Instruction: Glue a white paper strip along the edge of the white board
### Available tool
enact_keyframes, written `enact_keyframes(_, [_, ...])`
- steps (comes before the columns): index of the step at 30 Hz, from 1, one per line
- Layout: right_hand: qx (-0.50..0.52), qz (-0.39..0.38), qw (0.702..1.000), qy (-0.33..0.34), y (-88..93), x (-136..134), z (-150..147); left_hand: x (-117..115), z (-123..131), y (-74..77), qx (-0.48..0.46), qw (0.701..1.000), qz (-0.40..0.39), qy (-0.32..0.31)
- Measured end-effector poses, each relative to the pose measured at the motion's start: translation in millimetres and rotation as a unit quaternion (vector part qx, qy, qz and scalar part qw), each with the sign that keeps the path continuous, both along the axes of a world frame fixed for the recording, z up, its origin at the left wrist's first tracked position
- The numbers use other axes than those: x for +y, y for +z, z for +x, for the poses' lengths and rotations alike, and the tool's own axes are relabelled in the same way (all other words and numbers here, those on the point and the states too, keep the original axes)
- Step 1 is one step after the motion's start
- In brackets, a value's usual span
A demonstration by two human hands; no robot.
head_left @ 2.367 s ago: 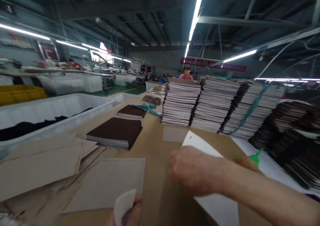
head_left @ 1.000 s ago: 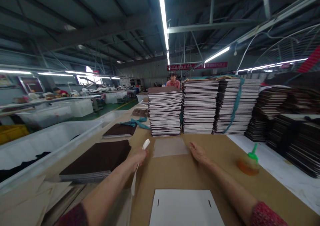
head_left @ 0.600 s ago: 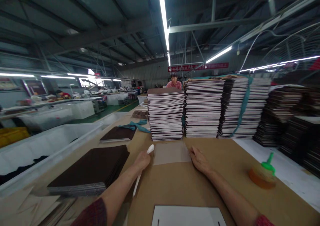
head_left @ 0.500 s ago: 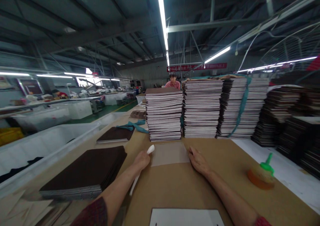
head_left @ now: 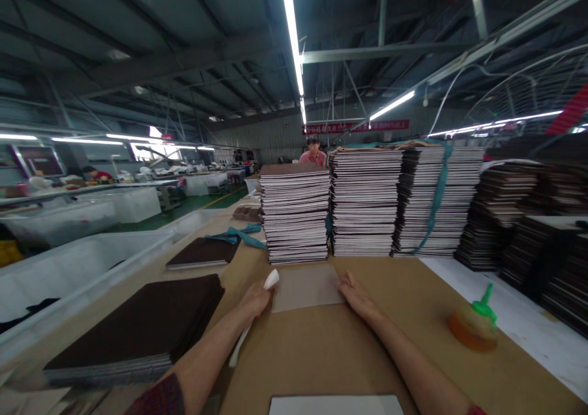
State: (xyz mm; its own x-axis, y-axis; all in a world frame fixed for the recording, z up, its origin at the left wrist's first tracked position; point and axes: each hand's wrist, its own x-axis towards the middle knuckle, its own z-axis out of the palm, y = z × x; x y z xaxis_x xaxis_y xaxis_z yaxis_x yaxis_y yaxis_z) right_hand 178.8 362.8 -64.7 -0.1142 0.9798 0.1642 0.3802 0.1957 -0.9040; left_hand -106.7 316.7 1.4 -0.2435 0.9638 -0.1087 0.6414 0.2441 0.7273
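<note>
Worktop (head_left: 390, 317) is covered in brown kraft paper. Along the back there's a row of tall stacks of flat folded dark bags (head_left: 294, 214), side by side, and one stack further right has a teal strap (head_left: 437, 188) wrapped round it. More dark stacks (head_left: 523, 213) run off to the right on a white surface. A squat orange glue bottle with a green nozzle (head_left: 474, 326) stands upright on the right of the paper. On the left, a low pile of dark brown sheets (head_left: 147, 323), a smaller pile (head_left: 202, 253) behind it, and a loose teal strap (head_left: 239, 236). White plastic tubs (head_left: 68, 268) sit far left. A person in a pink top (head_left: 313, 152) stands behind the stacks.
</note>
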Motion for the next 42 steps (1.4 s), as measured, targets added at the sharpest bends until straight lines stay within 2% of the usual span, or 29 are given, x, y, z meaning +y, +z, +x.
enact_keyframes(5, [0.164,-0.021,0.986,-0.014,-1.0,-3,-10,-2,1,4.6,0.021,1.0,-0.019,-0.01])
enact_keyframes(9, [0.28,-0.016,0.959,-0.036,-0.7,-11,-28,-3,2,4.8,0.028,0.999,-0.025,-0.015])
enact_keyframes(13, [0.356,-0.019,0.932,-0.073,2.4,-19,-48,-3,1,4.1,0.03,0.999,-0.031,-0.022])
enact_keyframes(15, [0.377,-0.04,0.922,-0.071,4.1,-22,-59,-3,1,4.1,0.027,0.999,-0.033,-0.023])
enact_keyframes(20, [0.385,-0.115,0.916,-0.013,14.7,-29,-76,-7,2,4.4,0.012,1.0,-0.025,-0.01])
enact_keyframes(23, [0.367,-0.13,0.921,-0.009,27.7,-32,-69,-12,1,10.4,-0.005,1.0,0.001,0.013])
enact_keyframes(26, [0.325,-0.114,0.939,-0.016,43.7,-43,-45,-25,0,28.8,-0.032,0.997,0.058,0.038])
enact_keyframes(29, [0.259,-0.047,0.965,-0.015,63.6,-70,-15,-51,3,56.1,-0.08,0.99,0.111,0.046])
enact_keyframes(31, [0.2,0.029,0.979,-0.008,78.5,-96,2,-77,9,72.2,-0.122,0.982,0.136,0.039])
enact_keyframes(33, [0.146,0.114,0.983,0.006,91.9,-125,15,-106,20,82.2,-0.16,0.975,0.149,0.035])
enact_keyframes(35, [0.084,0.217,0.972,0.019,101.0,-154,21,-137,33,86.0,-0.19,0.97,0.15,0.039])
enact_keyframes(37, [-0.031,0.356,0.934,0.028,104.9,-180,23,-165,48,86.0,-0.21,0.966,0.14,0.048])
enact_keyframes(39, [-0.176,0.479,0.859,0.038,105.1,-201,23,-189,62,85.0,-0.246,0.96,0.123,0.054])
enact_keyframes(40, [-0.238,0.515,0.822,0.045,104.6,-210,22,-199,68,84.5,-0.274,0.953,0.115,0.054])
enact_keyframes(42, [-0.314,0.544,0.776,0.055,104.0,-224,21,-214,78,83.1,-0.331,0.936,0.104,0.065])
